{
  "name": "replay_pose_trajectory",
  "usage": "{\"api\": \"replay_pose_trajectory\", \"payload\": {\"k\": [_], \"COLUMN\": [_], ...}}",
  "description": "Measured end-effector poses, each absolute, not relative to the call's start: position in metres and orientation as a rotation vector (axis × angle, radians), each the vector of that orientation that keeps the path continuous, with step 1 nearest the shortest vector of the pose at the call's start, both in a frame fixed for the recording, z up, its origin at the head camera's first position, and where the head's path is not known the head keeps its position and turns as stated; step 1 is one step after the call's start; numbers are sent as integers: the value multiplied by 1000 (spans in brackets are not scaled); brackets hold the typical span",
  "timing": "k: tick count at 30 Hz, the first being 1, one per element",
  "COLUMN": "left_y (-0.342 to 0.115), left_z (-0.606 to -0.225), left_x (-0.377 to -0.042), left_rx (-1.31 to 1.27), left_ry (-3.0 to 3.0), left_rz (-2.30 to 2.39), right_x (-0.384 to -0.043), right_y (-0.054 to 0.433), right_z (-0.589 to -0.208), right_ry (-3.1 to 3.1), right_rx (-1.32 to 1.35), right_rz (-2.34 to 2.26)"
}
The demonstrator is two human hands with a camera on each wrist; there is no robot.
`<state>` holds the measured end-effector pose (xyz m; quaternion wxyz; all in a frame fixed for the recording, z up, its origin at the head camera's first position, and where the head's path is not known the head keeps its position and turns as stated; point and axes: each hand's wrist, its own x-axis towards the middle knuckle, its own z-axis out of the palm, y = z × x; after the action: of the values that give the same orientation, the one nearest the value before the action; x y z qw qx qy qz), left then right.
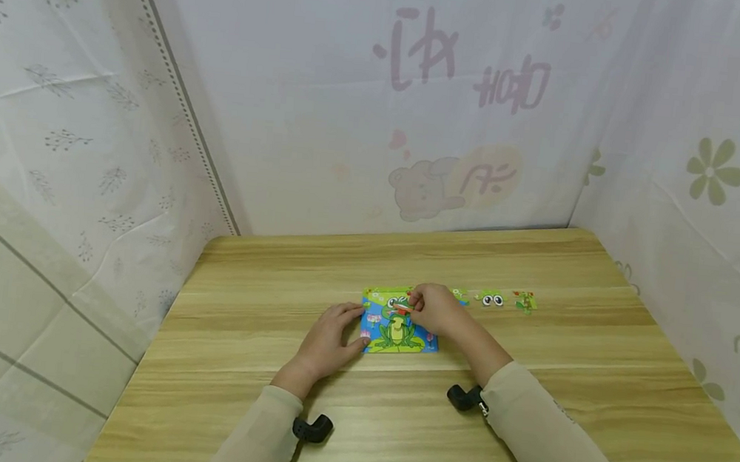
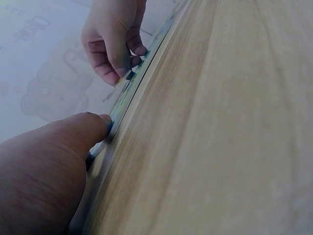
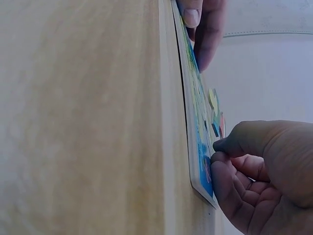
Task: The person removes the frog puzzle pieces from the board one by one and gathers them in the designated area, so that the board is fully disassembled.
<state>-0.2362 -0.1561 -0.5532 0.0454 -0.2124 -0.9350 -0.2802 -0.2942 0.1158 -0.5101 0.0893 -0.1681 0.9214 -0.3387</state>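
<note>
A frog puzzle board (image 1: 375, 321), blue and green, lies flat on the wooden table in the head view. My left hand (image 1: 328, 338) rests at its left side, thumb near the lower left corner and fingers at the upper left edge. In the left wrist view that thumb (image 2: 93, 128) touches the board's rim. My right hand (image 1: 436, 310) pinches a puzzle piece (image 1: 400, 307) with red and white on it, over the frog's mouth area. The right wrist view shows this piece (image 3: 214, 108) tilted up from the board; the fingers partly hide it.
Right of the board, a loose piece with two big eyes (image 1: 492, 300) and a green and red piece (image 1: 526, 302) lie on the table (image 1: 272, 274). Another piece (image 1: 460, 294) is partly behind the right hand. Printed curtains (image 1: 318, 144) stand behind and beside the table.
</note>
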Motion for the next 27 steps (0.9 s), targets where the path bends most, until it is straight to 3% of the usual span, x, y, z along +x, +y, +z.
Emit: {"api": "replay_pose_trajectory", "payload": {"k": [27], "left_y": [-155], "left_z": [-552], "left_x": [-235], "left_rx": [-648], "left_ry": [-2844], "left_rz": [-866], "right_x": [-281], "right_y": [142], "right_z": [-505], "right_ry": [2709], "right_rx": [-495], "right_rz": [-1150]}}
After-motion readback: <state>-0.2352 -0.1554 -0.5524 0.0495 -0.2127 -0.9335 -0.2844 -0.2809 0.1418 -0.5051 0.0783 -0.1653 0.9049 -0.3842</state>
